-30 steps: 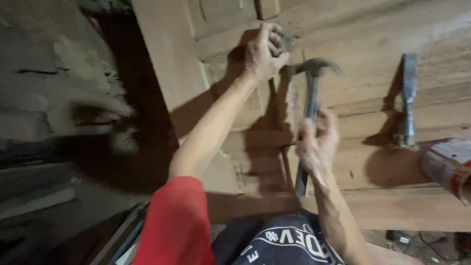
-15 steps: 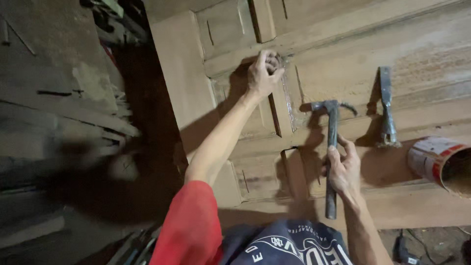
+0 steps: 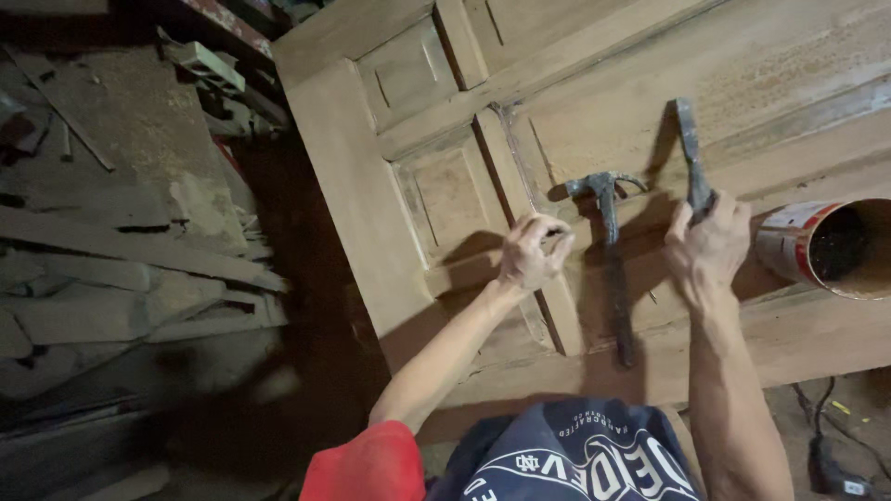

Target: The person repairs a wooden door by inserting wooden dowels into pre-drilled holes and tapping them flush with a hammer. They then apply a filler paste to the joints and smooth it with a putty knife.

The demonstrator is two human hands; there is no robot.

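— What is held in the right hand [image 3: 707, 243]?

— A flat metal tool, a chisel [image 3: 690, 153] by the look of it, is gripped at its lower end; the fingers are clenched around it, and the blade points away toward twelve o'clock. It lies against the wooden panelled door [image 3: 390, 232] that is laid flat under both arms.

— And the left hand [image 3: 531, 252]?

— It is curled into a loose fist and pressed on the door's upright middle rail, at about nine o'clock from the right hand. Whether anything small is pinched between thumb and fingers cannot be told; the fingertips are bunched and shadowed.

— Where is the claw hammer [image 3: 613, 260]?

— It is left lying on the door between the two hands, untouched, its head at twelve o'clock and its dark handle run down toward six o'clock. The left hand is just beside its head; the right hand is near it on the other side.

— What else is seen?

— An open tin can [image 3: 817, 246] is laid on its side at three o'clock from the right hand, mouth turned to the right. Stacked wood offcuts [image 3: 139, 278] are seen well apart at nine o'clock, on the floor. A black cable [image 3: 821, 445] is seen at five o'clock below the door's edge.
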